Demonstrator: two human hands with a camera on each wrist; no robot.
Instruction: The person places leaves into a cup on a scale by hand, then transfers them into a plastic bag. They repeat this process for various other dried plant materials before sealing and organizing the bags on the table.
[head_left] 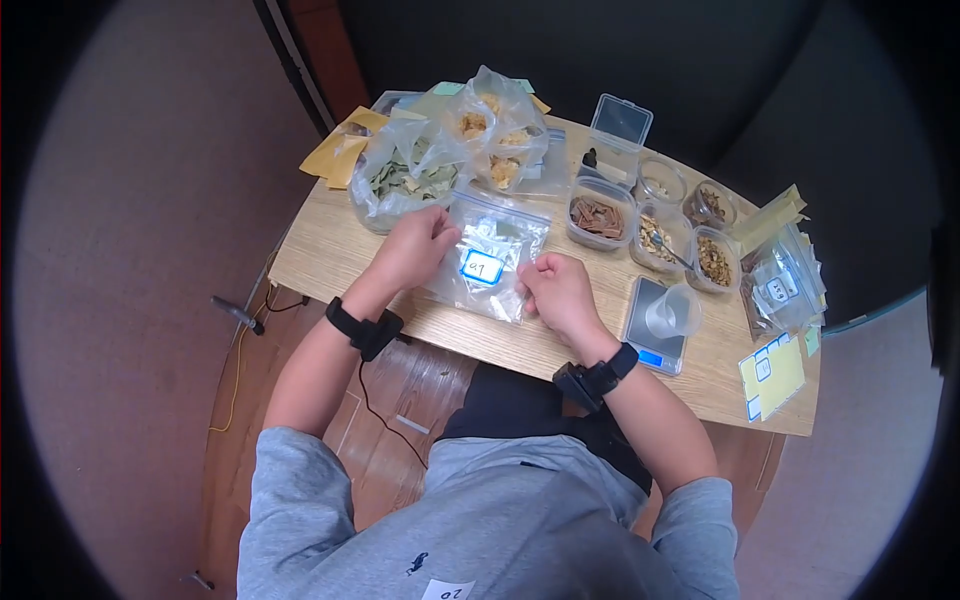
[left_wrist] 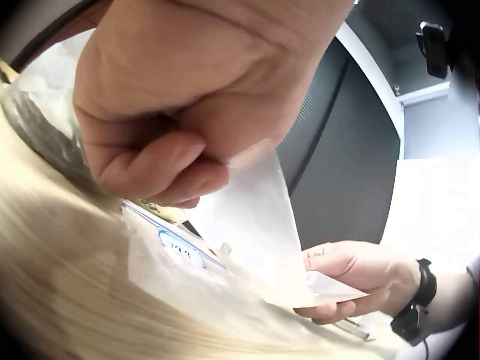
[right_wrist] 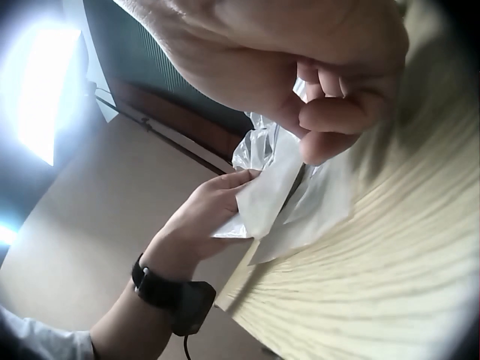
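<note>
Both hands pinch a thin, whitish translucent sheet (left_wrist: 262, 232), stretched between them just above the table. The fingers of my left hand (head_left: 417, 248) curl at its left edge; those of my right hand (head_left: 562, 292) curl at its right edge. Whether the sheet is loose or the wall of a bag, I cannot tell. In the right wrist view its white layers (right_wrist: 266, 191) stand apart with a dark gap between. Beneath the hands in the head view lies a clear zip bag (head_left: 505, 215) with a blue-edged white label (head_left: 482, 267).
Bags of dried leaves (head_left: 410, 180) and yellowish pieces (head_left: 505, 172) stand behind. Farther right are tubs of brown bark strips (head_left: 597, 215) and other dried pieces (head_left: 714, 262). A scale (head_left: 640, 325) bears a clear cup (head_left: 673, 312). Labelled bags (head_left: 785, 285) line the right edge.
</note>
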